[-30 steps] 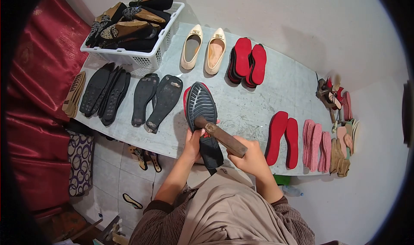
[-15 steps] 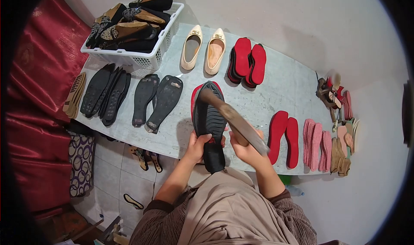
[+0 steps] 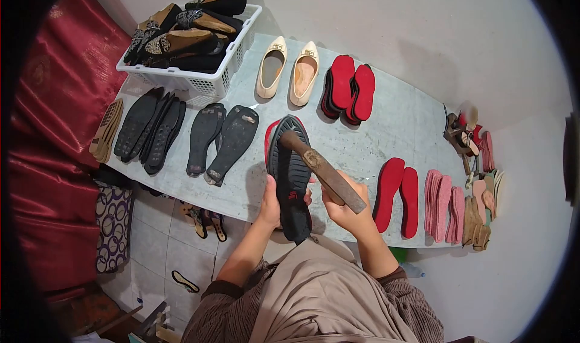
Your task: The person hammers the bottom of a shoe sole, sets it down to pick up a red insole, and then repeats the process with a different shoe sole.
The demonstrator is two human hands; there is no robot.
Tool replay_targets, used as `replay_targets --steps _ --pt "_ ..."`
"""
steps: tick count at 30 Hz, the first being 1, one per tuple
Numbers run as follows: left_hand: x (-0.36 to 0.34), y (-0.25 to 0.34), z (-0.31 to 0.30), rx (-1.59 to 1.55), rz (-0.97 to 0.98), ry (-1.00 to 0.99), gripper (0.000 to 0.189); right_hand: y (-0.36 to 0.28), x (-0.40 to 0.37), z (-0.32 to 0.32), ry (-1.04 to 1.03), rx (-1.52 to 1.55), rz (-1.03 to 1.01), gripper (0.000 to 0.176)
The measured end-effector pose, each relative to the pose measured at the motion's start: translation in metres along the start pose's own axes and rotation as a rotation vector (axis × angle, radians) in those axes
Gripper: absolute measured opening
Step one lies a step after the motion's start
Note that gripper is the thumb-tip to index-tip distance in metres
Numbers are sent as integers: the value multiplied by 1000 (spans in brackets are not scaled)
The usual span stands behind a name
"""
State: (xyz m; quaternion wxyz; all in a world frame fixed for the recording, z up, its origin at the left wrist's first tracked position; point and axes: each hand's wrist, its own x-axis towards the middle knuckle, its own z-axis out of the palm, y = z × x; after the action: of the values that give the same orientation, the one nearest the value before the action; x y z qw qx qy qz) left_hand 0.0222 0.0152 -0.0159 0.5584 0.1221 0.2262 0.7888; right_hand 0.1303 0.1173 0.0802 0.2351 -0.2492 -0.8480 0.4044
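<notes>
My left hand (image 3: 270, 203) is closed around the near left side of a black shoe (image 3: 296, 169), which is held with its ridged sole facing up. Red lettering marks the middle of the sole, and a red edge shows along the far left side. In my right hand (image 3: 350, 213) is a hammer (image 3: 321, 169), its round end at the front part of the sole and its flat end pointing down to the right. The hand hides the hammer's handle. Fingertips of my left hand show at the shoe's right side.
Cream flats (image 3: 304, 74) and stacked red insoles (image 3: 342, 80) lie at the back. Black soles (image 3: 235, 139) are on the left, near a white basket (image 3: 226, 77) of shoes. Red insoles (image 3: 389, 189) and pink insoles (image 3: 436, 201) lie to the right. A red curtain (image 3: 54, 131) hangs left.
My left thumb has moved off the sole to the shoe's left side, uncovering the red lettering. The shoe is slightly tilted, and the blurred hammer has become sharp, its flat end slightly further left.
</notes>
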Motion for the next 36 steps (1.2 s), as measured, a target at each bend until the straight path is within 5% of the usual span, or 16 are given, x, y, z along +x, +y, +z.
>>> replay_targets --steps 1,3,9,13,28,36 --pt "-1 0 7 -2 1 5 71 0 -3 2 0 46 -4 11" --pt "-1 3 23 55 -53 354 84 8 -8 -1 -54 -18 14 11" --pt "2 1 -4 -59 -87 240 83 11 -35 -2 -208 35 65 11" --pt "6 7 -3 -56 -38 132 95 7 -42 -6 -307 2 117 26" --pt "11 44 3 22 341 258 84 6 -60 -14 -450 67 150 20" --pt "12 39 -4 8 353 289 84 11 -68 -29 -460 -20 218 22"
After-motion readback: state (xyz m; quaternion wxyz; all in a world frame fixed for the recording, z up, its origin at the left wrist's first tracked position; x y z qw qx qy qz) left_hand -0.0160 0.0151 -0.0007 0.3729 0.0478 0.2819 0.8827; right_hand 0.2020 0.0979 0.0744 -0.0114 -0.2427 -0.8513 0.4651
